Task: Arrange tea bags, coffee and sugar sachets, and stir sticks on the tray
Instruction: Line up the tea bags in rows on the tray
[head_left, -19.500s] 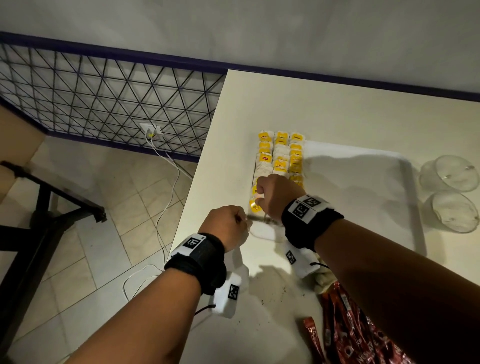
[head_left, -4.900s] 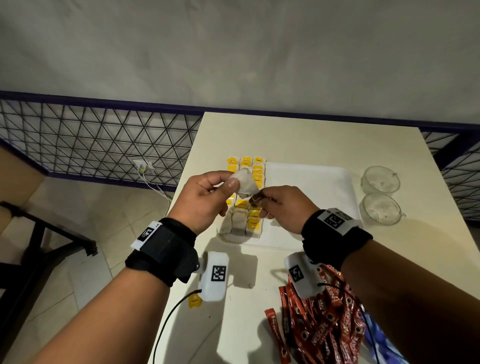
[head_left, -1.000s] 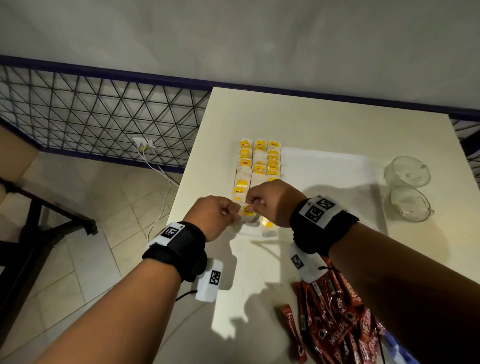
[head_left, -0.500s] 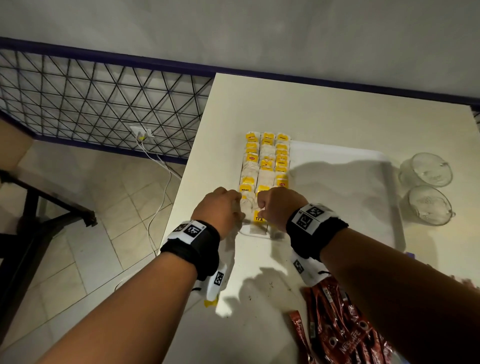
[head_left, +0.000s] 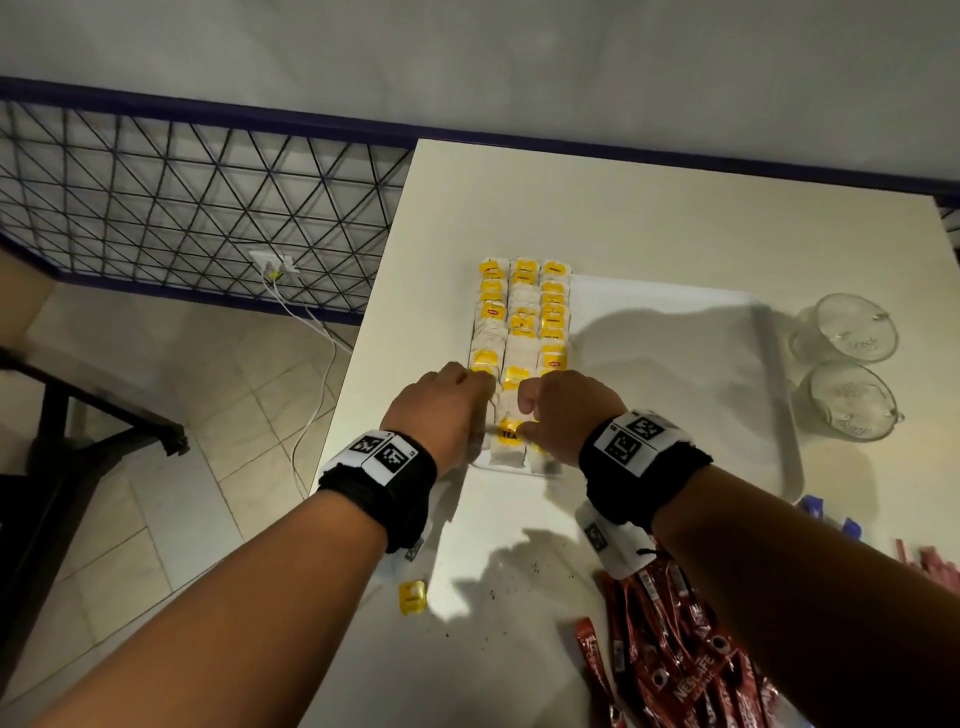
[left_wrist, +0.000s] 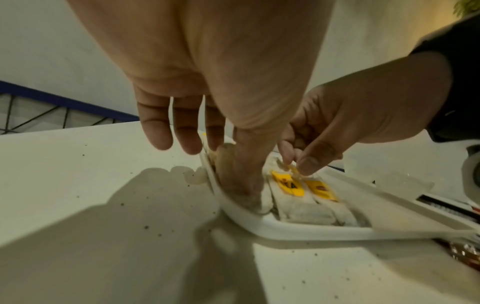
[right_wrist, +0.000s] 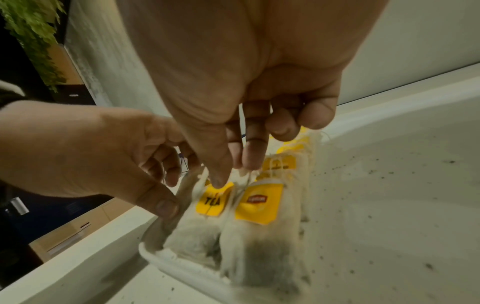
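A white tray (head_left: 675, 364) lies on the table, with three columns of tea bags (head_left: 522, 317) bearing yellow tags along its left side. Both hands work at the tray's near left corner. My left hand (head_left: 483, 410) presses its thumb (left_wrist: 241, 185) down on the nearest tea bag of the left column (left_wrist: 259, 202), while its other fingers hang fairly straight outside the rim. My right hand (right_wrist: 233, 174) pinches the string of the middle tea bag, just above its yellow "TEA" tag (right_wrist: 214, 200). Another tagged bag (right_wrist: 259, 205) lies to the right of it.
Two glass cups (head_left: 844, 332) (head_left: 847, 400) stand right of the tray. Red coffee sachets (head_left: 675, 665) are heaped at the near right, with blue (head_left: 810, 506) and pink sachets (head_left: 930, 564) beyond. A loose yellow tag (head_left: 412, 596) lies near the table's left edge. Tea dust speckles the table.
The tea bag held up in both hands 4.9 s ago is down in the tray. Over the last second both hands sank onto the near end of the tea bag rows.
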